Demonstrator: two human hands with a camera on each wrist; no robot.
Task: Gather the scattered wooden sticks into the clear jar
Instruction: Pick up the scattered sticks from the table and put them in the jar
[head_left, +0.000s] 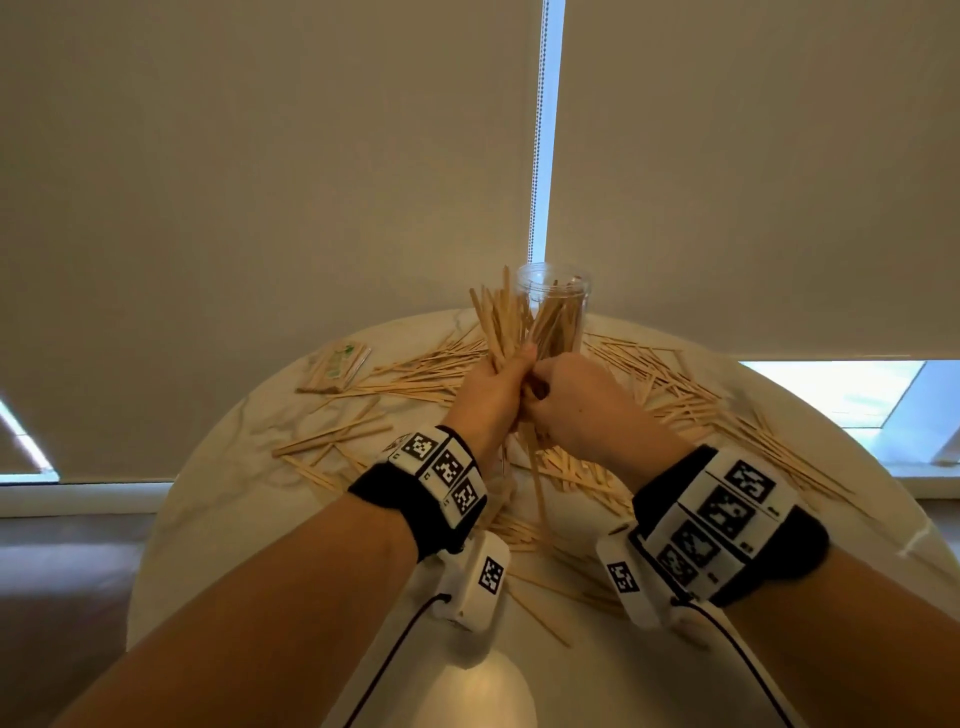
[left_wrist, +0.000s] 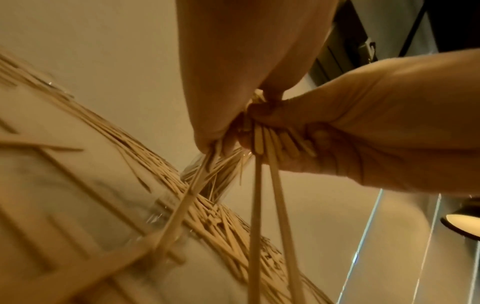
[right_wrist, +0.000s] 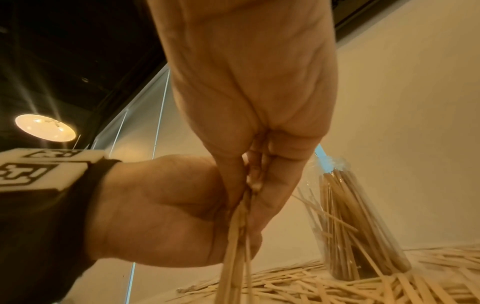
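Note:
In the head view my left hand (head_left: 493, 384) grips an upright bundle of wooden sticks (head_left: 501, 319) that fans out above the fist. My right hand (head_left: 563, 397) meets it from the right and pinches the same bundle lower down; a few sticks hang below both hands. The clear jar (head_left: 556, 304) stands just behind the hands near the table's far edge, partly filled with sticks. In the left wrist view, sticks (left_wrist: 262, 142) are clamped under the right hand's fingers (left_wrist: 283, 115). In the right wrist view the jar (right_wrist: 350, 222) stands upright to the right of the held sticks (right_wrist: 237, 232).
Many loose sticks (head_left: 675, 405) lie scattered over the round white table (head_left: 249, 525), left, right and beneath my wrists. A wrapped pack of sticks (head_left: 337, 366) lies at the back left. Roller blinds with a bead chain (head_left: 537, 130) hang close behind the table.

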